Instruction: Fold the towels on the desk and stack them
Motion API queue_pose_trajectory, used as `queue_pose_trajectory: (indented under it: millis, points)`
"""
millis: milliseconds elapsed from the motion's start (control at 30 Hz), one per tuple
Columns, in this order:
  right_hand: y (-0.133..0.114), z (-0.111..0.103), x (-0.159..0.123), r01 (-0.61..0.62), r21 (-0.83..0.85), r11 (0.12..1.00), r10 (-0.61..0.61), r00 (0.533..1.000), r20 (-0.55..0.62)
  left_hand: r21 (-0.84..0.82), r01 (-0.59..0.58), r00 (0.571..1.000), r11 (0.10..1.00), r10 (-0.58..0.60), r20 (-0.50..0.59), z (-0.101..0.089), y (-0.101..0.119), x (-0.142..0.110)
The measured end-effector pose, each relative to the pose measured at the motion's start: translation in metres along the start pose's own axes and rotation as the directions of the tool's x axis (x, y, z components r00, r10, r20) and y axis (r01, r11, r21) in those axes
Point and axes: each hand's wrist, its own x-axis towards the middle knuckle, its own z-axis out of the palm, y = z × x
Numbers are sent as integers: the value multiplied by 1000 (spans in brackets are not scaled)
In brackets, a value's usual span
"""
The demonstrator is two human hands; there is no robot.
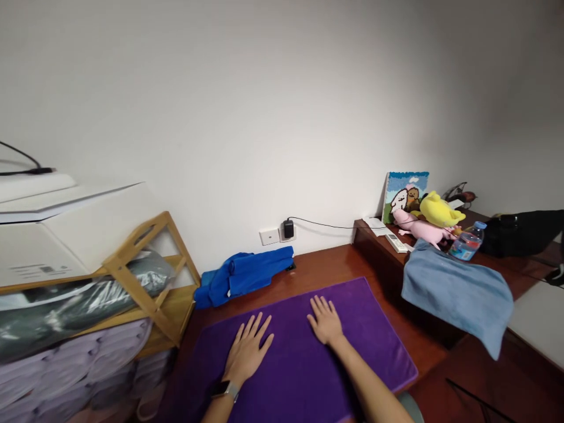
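A purple cloth [291,352] is spread out over the brown wooden desk top. On its left part lies my left hand [247,351], palm down with the fingers spread, and a watch [226,390] is on that wrist. My right hand [325,321] rests palm down nearer the cloth's far edge, its fingers apart. Neither hand holds anything. Behind the cloth, against the wall, sits a crumpled blue garment [247,275], apart from both hands.
On the left stands a wooden shelf [161,305] with a white box [110,223] on top. To the right, a raised ledge bears a blue-grey towel [458,294], plush toys [440,210], a bottle [469,242] and a remote [396,242]. A black charger [288,228] trails a cable along the wall.
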Motion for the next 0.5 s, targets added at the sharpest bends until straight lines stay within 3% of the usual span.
queue_pose_trajectory:
  millis: [133, 233, 333, 500]
  points:
    - [93, -33, -11, -252, -108, 962, 253, 967, -9, -2, -7, 1000, 1000, 7, -7, 2, -5, -1]
    - [146, -50, -23, -362, -142, 921, 362, 932, -26, -18, -8, 1000, 1000, 8, -9, 1, -2, 1]
    - [171, -51, -32, -374, -141, 917, 372, 927, -42, -22, -2, 1000, 1000, 2, -5, -2, 0, 1]
    - [180, -49, -27, -361, -61, 930, 356, 931, -86, 9, 8, 1000, 1000, -9, 27, -16, 1, 3]
